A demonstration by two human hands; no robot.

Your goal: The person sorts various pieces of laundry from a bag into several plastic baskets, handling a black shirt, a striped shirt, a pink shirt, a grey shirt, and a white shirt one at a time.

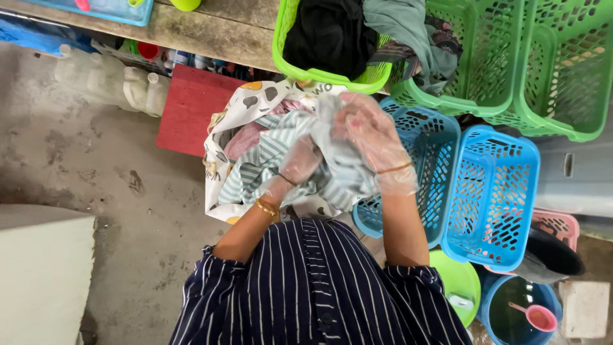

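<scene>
Nearest: striped navy shirt, arms reaching fwd. Left hand & right hand, both in thin clear plastic gloves, are gripping a striped teal-white cloth, fingers curled shut into its bunched folds, w/ a spotted white fabric hanging beneath it. Looks soft, light, floppy; gloves may be slipping, so bunched middle is prob. the best hold. Beyond: blue baskets, then green baskets w/ dark clothes.
</scene>
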